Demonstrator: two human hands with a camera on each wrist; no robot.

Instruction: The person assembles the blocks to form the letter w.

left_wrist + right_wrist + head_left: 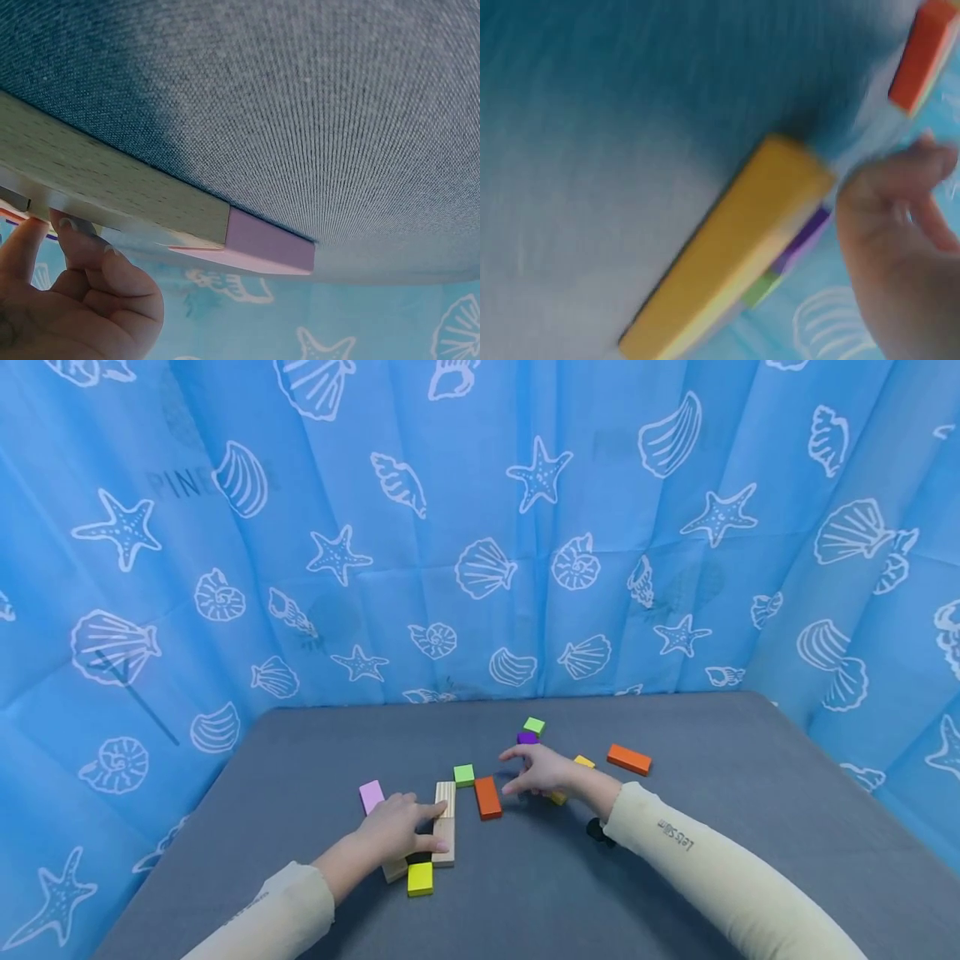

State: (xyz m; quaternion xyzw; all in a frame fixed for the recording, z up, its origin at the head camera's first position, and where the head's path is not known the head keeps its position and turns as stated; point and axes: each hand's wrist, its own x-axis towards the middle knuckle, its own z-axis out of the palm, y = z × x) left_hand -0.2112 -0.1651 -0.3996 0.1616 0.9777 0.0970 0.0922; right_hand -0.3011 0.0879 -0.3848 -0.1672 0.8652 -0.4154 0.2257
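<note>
My left hand (401, 828) lies over the left group of blocks. Its index finger and thumb reach onto two plain wooden blocks (444, 842) set end to end. Beneath that hand another wooden block (120, 169) meets a pink block (270, 244) at its end, partly hidden in the head view. A yellow block (420, 879) sits at the near end of this group. My right hand (546, 770) hovers with thumb and index finger apart and nothing between them. Left of its fingers lies a red-orange block (488, 798); a yellow-orange block (727, 247) is mostly hidden below it.
One green block (464, 776) touches the wooden row's far end. Beyond my right hand are a purple block (528, 738) and another green block (534, 726). An orange block (629, 759) lies farther right. A blue shell-print curtain (480, 527) borders the grey table (570, 893).
</note>
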